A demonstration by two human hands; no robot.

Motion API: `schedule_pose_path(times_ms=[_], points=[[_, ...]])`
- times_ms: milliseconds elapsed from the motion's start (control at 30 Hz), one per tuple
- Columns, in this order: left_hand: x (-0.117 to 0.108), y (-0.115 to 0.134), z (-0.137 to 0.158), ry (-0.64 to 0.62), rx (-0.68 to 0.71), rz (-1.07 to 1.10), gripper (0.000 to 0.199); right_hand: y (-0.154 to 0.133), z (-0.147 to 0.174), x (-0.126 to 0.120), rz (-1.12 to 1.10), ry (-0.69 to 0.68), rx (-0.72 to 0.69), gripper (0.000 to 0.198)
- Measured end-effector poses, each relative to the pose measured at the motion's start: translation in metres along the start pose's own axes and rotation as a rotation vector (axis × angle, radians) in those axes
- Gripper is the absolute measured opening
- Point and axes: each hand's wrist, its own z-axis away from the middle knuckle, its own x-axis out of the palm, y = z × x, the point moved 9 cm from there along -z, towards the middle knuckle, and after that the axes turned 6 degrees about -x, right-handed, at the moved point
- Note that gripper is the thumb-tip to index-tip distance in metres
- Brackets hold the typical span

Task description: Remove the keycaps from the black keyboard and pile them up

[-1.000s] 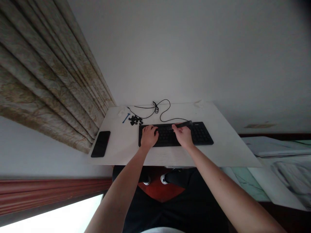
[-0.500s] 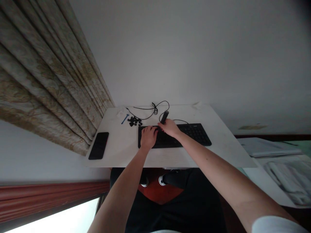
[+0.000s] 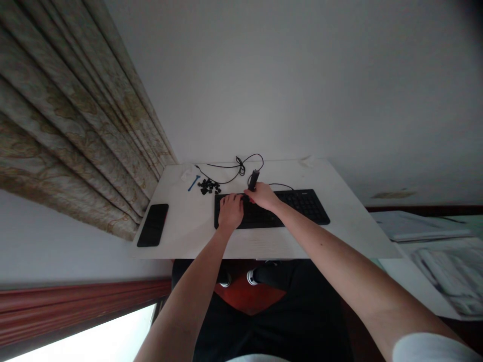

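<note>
Curtain (image 3: 75, 130): hangs in folds left of the keyboard, beyond the table edge

Table (image 3: 339, 221): white, carries everything listed below

Keyboard (image 3: 298, 203): black, lies flat and lengthwise near the middle of the table; landmark for all places given here

Left hand (image 3: 231, 212): laid palm down on the left end of the keyboard, fingers spread over the keys, apparently to pin the keyboard in place; grip flat and unclenched, holding nothing

Right hand (image 3: 264, 196): crossed over to the keyboard's left half, just right of the left hand; grip closed round a dark stick-shaped tool (image 3: 253, 179), held upright and slightly tilted, upper end rising behind the keyboard's rear edge, lower end hidden by the fingers; steep hold probably aims the tip down between keys; kind of tool too small to tell

Phone (image 3: 153, 224): black, face down or screen dark, well left of the keyboard near the table's left edge

Cable (image 3: 241, 168): black, looped loosely behind the keyboard, close to the tool's upper end and likely to snag it

Loose keycaps (image 3: 210, 186): small black heap behind the keyboard's left corner, kept off the working area

Blue puller (image 3: 194, 183): thin, just left of the heap
</note>
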Motion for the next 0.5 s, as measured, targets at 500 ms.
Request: schedule_pose_path(times_ms=[500], points=[[-0.003,0.001,-0.001,-0.011,-0.012,0.062,0.027,-0.011,0.013,-0.001,0.087,-0.013,-0.262,0.016]])
